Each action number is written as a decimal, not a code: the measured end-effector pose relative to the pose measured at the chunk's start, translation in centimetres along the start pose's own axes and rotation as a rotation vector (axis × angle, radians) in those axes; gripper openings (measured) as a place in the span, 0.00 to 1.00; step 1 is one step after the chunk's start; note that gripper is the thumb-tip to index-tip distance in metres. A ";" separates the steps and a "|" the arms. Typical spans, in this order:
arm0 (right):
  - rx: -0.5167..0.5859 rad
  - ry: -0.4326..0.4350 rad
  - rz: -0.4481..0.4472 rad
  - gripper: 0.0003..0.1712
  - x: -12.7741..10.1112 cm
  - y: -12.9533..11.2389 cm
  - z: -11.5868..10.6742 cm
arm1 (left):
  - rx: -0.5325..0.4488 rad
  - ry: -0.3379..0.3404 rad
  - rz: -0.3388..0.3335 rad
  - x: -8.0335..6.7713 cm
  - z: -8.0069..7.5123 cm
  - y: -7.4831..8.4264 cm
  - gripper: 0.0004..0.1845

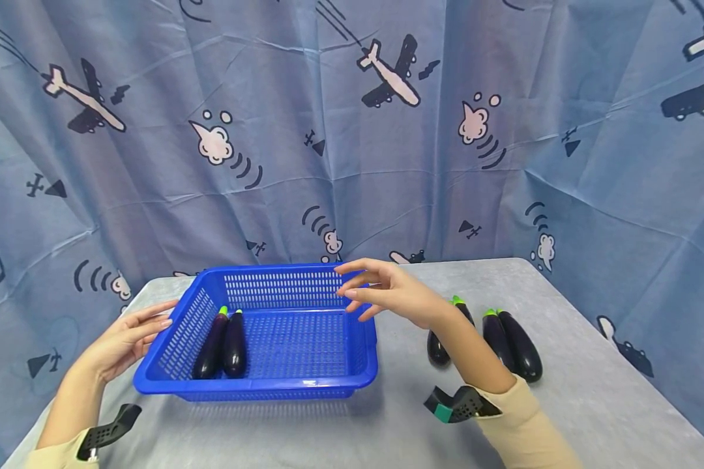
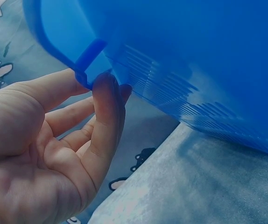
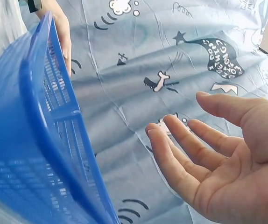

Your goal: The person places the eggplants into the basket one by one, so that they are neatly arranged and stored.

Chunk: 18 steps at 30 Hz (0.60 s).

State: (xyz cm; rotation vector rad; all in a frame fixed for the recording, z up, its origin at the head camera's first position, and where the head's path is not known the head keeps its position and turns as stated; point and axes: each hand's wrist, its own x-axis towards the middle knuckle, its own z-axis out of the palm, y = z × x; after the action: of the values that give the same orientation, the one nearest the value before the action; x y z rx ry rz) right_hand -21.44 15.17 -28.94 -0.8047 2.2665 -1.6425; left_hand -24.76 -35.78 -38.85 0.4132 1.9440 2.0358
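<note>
A blue plastic basket (image 1: 296, 384) with slotted walls sits on the grey table, two dark eggplants (image 1: 210, 348) lying side by side along its left inside. My left hand (image 1: 123, 339) pinches the basket's left rim, with thumb and fingertips meeting at the edge in the left wrist view, where the basket wall (image 2: 180, 60) fills the upper right. Above the basket's right end hovers my right hand (image 1: 381, 290), fingers spread and loosely bent, holding nothing. In the right wrist view that hand (image 3: 222, 163) is apart from the basket rim (image 3: 36, 112).
Right of the basket, three more eggplants lie on the table (image 1: 586, 339): one (image 1: 438, 348) partly hidden behind my right forearm, and a pair (image 1: 522, 345) farther right. A blue curtain (image 1: 305, 130) with airplane prints hangs behind and beside the table.
</note>
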 end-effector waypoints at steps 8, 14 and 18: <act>-0.019 0.052 0.014 0.27 -1.4 0.8 -1.9 | 0.007 0.005 -0.003 0.0 0.1 0.1 0.24; -0.026 0.089 0.051 0.27 -2.4 1.3 -3.0 | 0.006 0.008 -0.004 0.0 0.2 0.2 0.24; -0.014 0.092 0.050 0.28 -2.9 1.7 -3.7 | 0.003 0.015 -0.008 -0.1 0.1 0.2 0.24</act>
State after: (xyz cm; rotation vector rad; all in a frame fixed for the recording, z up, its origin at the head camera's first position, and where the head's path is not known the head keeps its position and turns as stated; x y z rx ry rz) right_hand -21.32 20.10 -29.60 -0.6832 2.3422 -1.6760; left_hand -24.65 -35.68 -38.66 0.3911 1.9547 2.0374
